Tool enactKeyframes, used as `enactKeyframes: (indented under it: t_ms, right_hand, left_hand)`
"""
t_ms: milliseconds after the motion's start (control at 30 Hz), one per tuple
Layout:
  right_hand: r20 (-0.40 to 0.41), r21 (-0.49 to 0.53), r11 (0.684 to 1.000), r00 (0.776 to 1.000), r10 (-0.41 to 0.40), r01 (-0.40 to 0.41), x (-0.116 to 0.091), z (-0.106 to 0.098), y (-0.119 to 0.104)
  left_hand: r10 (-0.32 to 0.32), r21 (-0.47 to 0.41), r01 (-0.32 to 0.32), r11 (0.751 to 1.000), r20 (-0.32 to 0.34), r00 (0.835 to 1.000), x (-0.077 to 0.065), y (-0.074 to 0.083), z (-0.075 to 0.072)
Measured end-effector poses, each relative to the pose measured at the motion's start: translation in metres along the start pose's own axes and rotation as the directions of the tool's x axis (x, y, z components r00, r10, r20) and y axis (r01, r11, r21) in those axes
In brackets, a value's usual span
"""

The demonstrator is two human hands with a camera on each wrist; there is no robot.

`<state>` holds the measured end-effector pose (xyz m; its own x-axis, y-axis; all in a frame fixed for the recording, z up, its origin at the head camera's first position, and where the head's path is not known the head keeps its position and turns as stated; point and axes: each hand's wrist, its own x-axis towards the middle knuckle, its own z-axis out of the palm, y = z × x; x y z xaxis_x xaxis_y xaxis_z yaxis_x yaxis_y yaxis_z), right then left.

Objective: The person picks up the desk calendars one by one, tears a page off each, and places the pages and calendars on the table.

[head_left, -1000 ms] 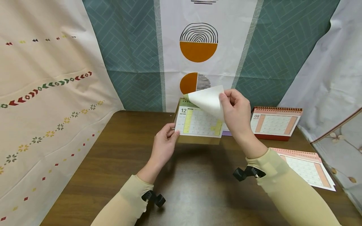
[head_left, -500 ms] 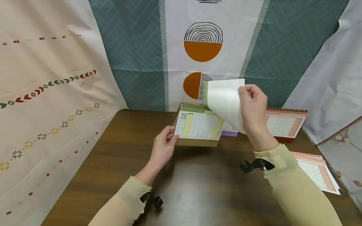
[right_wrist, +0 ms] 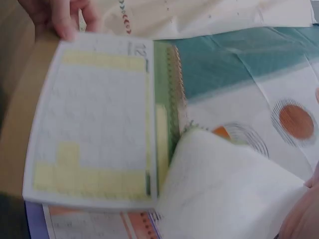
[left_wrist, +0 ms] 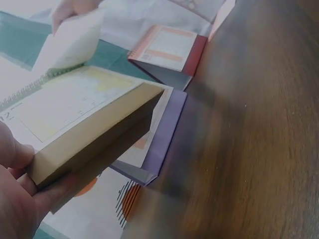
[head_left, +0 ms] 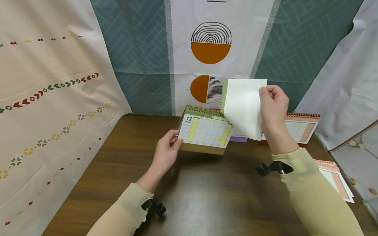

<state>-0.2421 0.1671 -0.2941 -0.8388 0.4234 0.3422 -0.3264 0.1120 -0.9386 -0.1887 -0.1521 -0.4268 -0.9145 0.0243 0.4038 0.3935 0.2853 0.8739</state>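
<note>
A desk calendar (head_left: 206, 131) with a green header, a tan base and a "12" on its front sheet is lifted off the table, slightly tilted. My left hand (head_left: 166, 147) grips it by the lower left side, thumb in front. In the left wrist view, the fingers wrap the tan base (left_wrist: 99, 134). My right hand (head_left: 274, 103) pinches the outer edge of a white-backed sheet (head_left: 243, 106). This sheet's perforated green edge stands mostly free of the spiral binding (head_left: 200, 109); whether its last corner is still attached, I cannot tell.
Behind the held calendar stands a purple-based calendar (left_wrist: 167, 129), partly hidden. A red-based calendar (head_left: 301, 129) marked with pink stands at the back right. Loose pink-headed sheets (head_left: 333, 173) lie at the table's right edge. Curtains hang around the table's back and sides.
My right hand has moved right and slightly up, pulling the sheet away from the spiral binding, leftmost end first. The left hand keeps its grip; the calendar has tilted slightly clockwise.
</note>
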Motion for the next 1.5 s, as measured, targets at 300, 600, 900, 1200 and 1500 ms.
enactKeyframes:
  t_ms: [300,600,900,1200,1500]
  right_hand:
    - [-0.015,0.016,1.000,1.000,0.027,-0.027,0.014,-0.015,0.008]
    - [-0.022,0.005,0.998,0.998,0.064,-0.064,0.024,-0.034,0.016]
    - [-0.047,-0.057,0.993,0.993,0.104,-0.107,0.029,-0.045,0.023]
    - [-0.091,0.045,0.986,0.982,0.165,-0.161,0.044,-0.068,0.028]
    - [-0.142,-0.025,0.974,0.965,0.221,-0.226,0.050,-0.087,0.035]
  left_hand:
    - [-0.014,-0.016,0.015,1.000,0.034,0.999,0.000,0.001,-0.007]
    - [-0.031,-0.004,0.031,1.000,0.047,0.998,0.001,0.000,-0.011]
    - [-0.024,-0.002,0.024,1.000,0.079,0.997,0.002,0.003,-0.012]
    - [-0.047,-0.022,0.049,0.999,0.061,0.997,0.002,-0.006,-0.017]
    - [-0.026,-0.033,0.029,0.999,0.105,0.994,0.003,-0.002,-0.016]
